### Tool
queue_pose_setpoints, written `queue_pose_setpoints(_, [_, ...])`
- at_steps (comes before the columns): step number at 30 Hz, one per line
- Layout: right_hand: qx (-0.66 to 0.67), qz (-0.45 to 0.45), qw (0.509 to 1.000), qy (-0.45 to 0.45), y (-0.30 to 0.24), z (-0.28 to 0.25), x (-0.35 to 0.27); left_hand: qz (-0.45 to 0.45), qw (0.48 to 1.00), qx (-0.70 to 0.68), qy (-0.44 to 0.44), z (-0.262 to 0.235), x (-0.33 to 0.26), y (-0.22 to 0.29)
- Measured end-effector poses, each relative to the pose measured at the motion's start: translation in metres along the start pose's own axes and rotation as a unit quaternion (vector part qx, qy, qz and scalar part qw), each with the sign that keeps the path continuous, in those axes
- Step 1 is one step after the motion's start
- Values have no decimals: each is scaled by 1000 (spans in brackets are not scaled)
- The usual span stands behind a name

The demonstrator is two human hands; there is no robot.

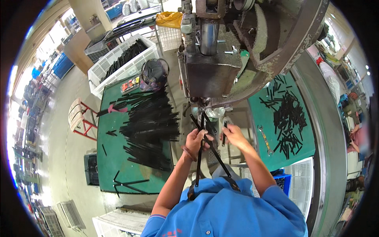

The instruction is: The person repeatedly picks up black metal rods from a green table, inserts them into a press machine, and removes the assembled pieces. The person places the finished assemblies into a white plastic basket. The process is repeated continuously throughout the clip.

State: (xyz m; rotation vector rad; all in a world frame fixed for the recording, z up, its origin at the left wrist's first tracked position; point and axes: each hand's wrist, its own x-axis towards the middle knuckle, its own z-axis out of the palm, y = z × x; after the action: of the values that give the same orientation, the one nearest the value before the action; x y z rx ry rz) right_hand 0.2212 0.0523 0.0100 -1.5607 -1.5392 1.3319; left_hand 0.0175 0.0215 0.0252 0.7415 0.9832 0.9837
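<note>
L hand (196,139) fist on black rods (199,158); R hand (233,133) pinching short piece (224,132).

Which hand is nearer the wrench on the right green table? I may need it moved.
Right. The right hand is just left of the wrench; the left hand is farther left, gripping long black rods.

I wore a bright blue short-sleeved shirt with small buttons down the front, some red printing low on one side and a thin red-and-white trim at the cuff of the sleeve. A dark strap ran over the shirt near my collar. My left hand (196,139) and right hand (233,132) were bare, forearms uncovered, with a dark band around the left wrist.
</note>
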Motion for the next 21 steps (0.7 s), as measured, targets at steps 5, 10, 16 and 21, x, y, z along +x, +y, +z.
queue_pose_setpoints(5, [169, 92, 981, 7, 32, 5, -45, -12, 1000, 16, 9, -4, -1, -1])
queue_pose_setpoints(10, [242, 109, 964, 30, 42, 19, -53, -13, 1000, 21, 2, -4, 0, 3])
queue_pose_setpoints(16, [278, 98, 954, 46, 43, 23, -52, -8, 1000, 26, 0, 0, -2, 10])
queue_pose_setpoints(21, [248, 76, 964, 56, 49, 19, -56, 23, 998, 52, 9, 5, -3, 11])
